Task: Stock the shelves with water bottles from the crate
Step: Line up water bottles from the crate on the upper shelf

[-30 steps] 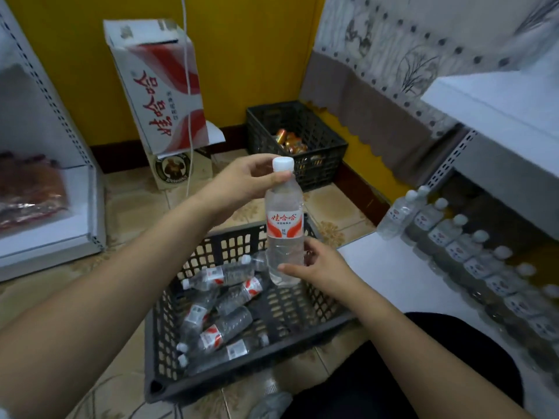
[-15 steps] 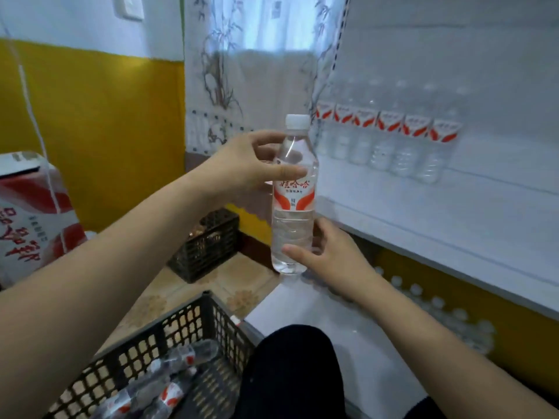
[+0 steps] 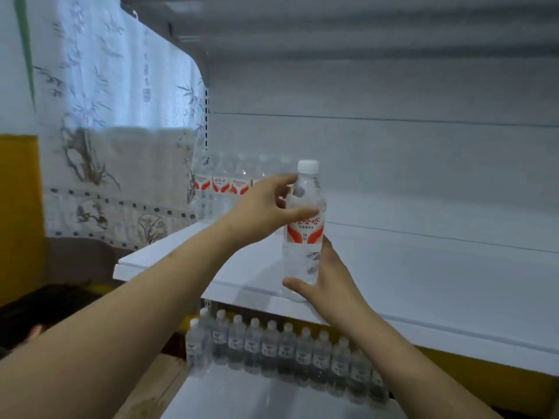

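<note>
A clear water bottle (image 3: 305, 234) with a white cap and a red-and-white label stands upright over the front part of the white middle shelf (image 3: 423, 282). My left hand (image 3: 263, 207) grips its upper part, thumb across the front just above the label. My right hand (image 3: 329, 276) holds its lower part from the right, thumb under the base. I cannot tell whether the base touches the shelf. At the back left of this shelf stands a row of like bottles (image 3: 220, 189), partly hidden by my left hand. The crate is out of view.
On the lower shelf (image 3: 272, 400) a long row of water bottles (image 3: 287, 355) runs left to right. A patterned curtain (image 3: 115, 146) hangs at the left beside a yellow wall (image 3: 18, 213). An upper shelf's underside (image 3: 363, 25) spans the top.
Both hands have carried the bottle up from above the crate and rightward to the middle shelf. My view has swung up, so the crate has left the frame.
</note>
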`<action>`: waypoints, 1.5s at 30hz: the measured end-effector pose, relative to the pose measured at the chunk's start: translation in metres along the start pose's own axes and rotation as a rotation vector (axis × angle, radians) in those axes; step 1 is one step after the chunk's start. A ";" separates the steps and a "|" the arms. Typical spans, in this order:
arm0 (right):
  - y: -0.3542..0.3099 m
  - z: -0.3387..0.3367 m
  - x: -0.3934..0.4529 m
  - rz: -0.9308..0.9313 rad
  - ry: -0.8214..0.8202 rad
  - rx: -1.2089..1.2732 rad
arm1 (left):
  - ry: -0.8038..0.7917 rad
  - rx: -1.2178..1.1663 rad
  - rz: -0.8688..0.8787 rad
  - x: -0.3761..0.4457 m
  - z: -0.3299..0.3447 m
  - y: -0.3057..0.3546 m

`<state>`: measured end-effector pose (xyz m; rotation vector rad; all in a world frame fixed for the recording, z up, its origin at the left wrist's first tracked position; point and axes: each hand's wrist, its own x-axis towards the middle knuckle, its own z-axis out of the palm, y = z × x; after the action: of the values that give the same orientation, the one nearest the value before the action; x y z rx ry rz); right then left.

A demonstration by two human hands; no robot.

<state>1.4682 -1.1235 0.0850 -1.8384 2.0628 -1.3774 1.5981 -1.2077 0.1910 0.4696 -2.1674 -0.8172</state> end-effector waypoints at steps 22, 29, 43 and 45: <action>0.111 -0.003 0.132 0.285 0.137 -0.026 | -0.048 0.972 0.282 0.173 0.050 -0.058; 0.145 -0.001 0.189 0.384 0.156 -0.103 | 0.024 1.066 0.249 0.233 0.065 -0.094; 0.167 0.015 0.234 0.410 0.182 -0.234 | 0.075 0.988 0.248 0.270 0.078 -0.125; 0.166 0.016 0.234 0.414 0.181 -0.231 | 0.070 0.985 0.243 0.270 0.078 -0.126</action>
<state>1.2811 -1.3421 0.0872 -1.2739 2.5988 -1.2745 1.3737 -1.4178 0.2079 0.6640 -2.3784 0.4513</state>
